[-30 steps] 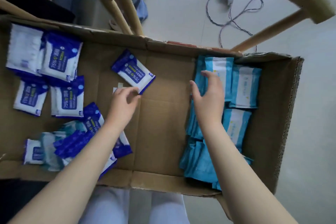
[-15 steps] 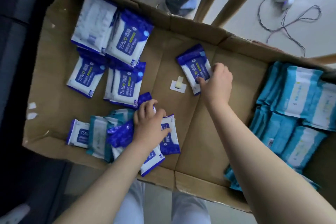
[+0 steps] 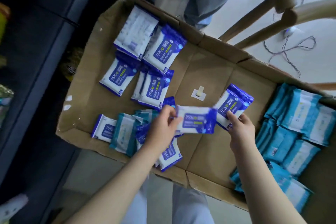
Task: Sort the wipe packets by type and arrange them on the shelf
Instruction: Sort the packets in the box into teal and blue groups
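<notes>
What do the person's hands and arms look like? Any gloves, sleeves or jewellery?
No gloves: the left hand and right hand are bare, with no ring, watch or bracelet visible. The left forearm and right forearm are bare too; no sleeve reaches into view. Below them, pale trousers show.

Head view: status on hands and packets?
Left hand pinches blue packet. Right hand grips second blue packet. Teal packet mixed into near pile. Nothing blocking.
</notes>
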